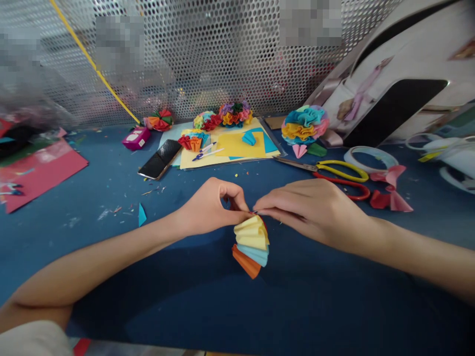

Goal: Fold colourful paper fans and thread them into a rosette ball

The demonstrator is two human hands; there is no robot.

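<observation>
A pleated paper piece (252,242) in pale yellow, light blue and orange hangs between my hands, above the dark blue table, with a bit of red at its top. My left hand (211,205) pinches its upper edge between thumb and fingers. Close beside it, my right hand (315,207) is closed, thumb against fingers, at the red edge. Something thin and pale shows at its fingertips, too small to name.
Scissors (326,173) with yellow and red handles lie beyond my right hand, near a tape roll (371,157). Behind are paper flowers (306,123), yellow paper (237,145), pens (208,152) and a phone (160,159). Red paper (44,170) lies left; a white bag (404,64) stands right.
</observation>
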